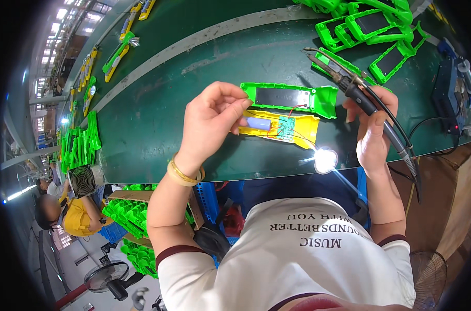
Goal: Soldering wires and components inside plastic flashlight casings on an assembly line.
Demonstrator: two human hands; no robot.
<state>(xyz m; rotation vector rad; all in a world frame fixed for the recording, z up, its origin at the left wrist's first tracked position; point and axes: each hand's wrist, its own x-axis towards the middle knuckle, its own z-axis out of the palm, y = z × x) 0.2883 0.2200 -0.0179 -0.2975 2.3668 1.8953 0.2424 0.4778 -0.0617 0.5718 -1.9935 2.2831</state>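
My right hand [374, 127] is wrapped round a soldering iron [359, 97] with a black handle and a thin tube along it; its tip points up and left, away from the housings. My left hand [213, 120] is closed in a pinch at the left end of the flashlight housings; whatever lies between the fingertips is too small to make out. Beneath those fingers is a yellow half-shell [305, 129] holding a blue cylindrical battery [258, 123] and a green circuit board [286, 128]. Just beyond it lies a green half-shell [324, 101] with a dark panel [282, 97]. Red wires join them. A lamp head [326, 160] glows white at the right end.
Green half-shells [370, 23] are heaped at the far right. A blue soldering station [447, 88] stands at the right edge. Yellow and green pieces [90, 67] line the far left, near stacked green parts [80, 142] and a small fan [82, 181]. Another person [77, 217] sits at left.
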